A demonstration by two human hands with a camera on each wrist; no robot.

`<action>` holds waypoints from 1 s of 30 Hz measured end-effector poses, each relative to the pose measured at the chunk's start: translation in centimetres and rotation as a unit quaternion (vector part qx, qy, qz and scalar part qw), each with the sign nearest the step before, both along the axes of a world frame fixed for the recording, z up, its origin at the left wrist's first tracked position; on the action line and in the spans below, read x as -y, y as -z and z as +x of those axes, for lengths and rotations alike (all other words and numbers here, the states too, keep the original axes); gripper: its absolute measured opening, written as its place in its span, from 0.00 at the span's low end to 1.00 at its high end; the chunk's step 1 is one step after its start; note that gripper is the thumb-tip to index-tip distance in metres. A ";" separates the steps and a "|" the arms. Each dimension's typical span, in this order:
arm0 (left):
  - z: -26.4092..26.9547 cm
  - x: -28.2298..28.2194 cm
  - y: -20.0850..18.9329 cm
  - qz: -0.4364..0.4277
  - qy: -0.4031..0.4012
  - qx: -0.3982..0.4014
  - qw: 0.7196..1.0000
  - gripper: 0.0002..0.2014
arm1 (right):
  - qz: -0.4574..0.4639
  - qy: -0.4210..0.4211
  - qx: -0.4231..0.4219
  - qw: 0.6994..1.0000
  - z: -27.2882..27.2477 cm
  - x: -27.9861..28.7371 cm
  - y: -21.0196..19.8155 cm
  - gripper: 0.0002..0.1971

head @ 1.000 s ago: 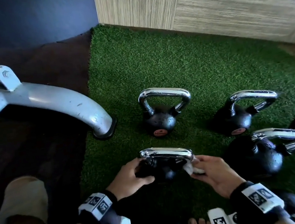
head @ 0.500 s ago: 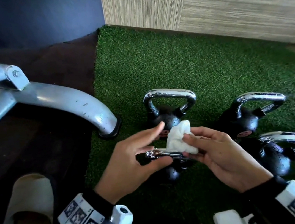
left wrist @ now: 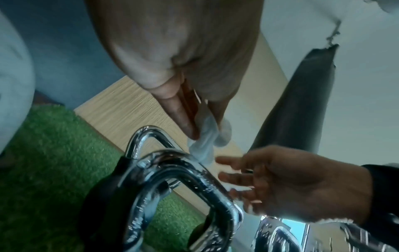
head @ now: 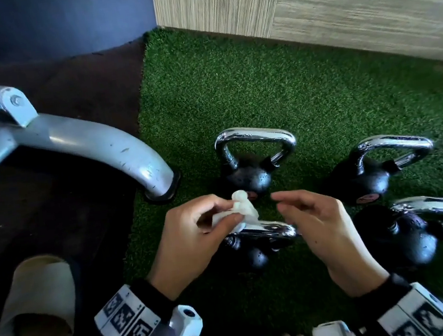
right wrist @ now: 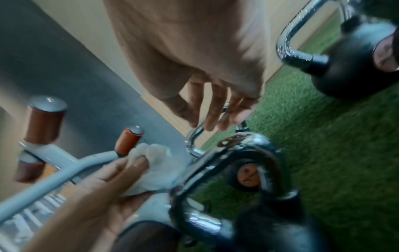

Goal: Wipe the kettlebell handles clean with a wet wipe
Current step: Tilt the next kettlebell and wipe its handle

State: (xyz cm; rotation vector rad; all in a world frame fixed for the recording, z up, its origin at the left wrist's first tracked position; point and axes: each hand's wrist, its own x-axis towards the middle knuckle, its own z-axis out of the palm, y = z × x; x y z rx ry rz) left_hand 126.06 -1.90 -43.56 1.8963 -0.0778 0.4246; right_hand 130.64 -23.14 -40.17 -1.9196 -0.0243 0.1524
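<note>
A crumpled white wet wipe (head: 243, 210) is pinched in my left hand (head: 195, 235), just above the chrome handle (head: 267, 229) of the nearest black kettlebell (head: 253, 256). In the left wrist view the wipe (left wrist: 205, 138) hangs from my fingertips onto the handle (left wrist: 194, 172). My right hand (head: 313, 220) hovers beside it, fingers loosely bent and holding nothing. The right wrist view shows the wipe (right wrist: 155, 168) held against the handle (right wrist: 237, 153) by the left hand.
Several more chrome-handled kettlebells stand on the green turf (head: 261, 93): one behind (head: 253, 161), two on the right (head: 376, 168) (head: 417, 230). A grey machine leg (head: 94, 144) ends at the turf's left edge. A beige slipper (head: 36, 302) sits lower left. A wood-grain wall (head: 333, 0) closes the back.
The wipe has passed from my right hand to my left. The right hand has let go and drawn slightly right; a second ago both hands were down at the handle.
</note>
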 end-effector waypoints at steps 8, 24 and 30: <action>1.2 0.5 0.5 0.232 0.063 0.005 0.971 0.08 | -0.164 -0.091 -0.170 0.968 0.9 3.3 8.5 0.22; -0.7 -1.5 6.3 0.034 -0.049 0.030 0.998 0.10 | -0.095 -0.020 -0.091 0.991 0.3 2.5 11.8 0.14; -0.6 -2.2 10.3 -0.045 -0.051 -0.074 0.995 0.11 | -0.074 -0.013 -0.087 0.993 0.0 2.7 12.1 0.13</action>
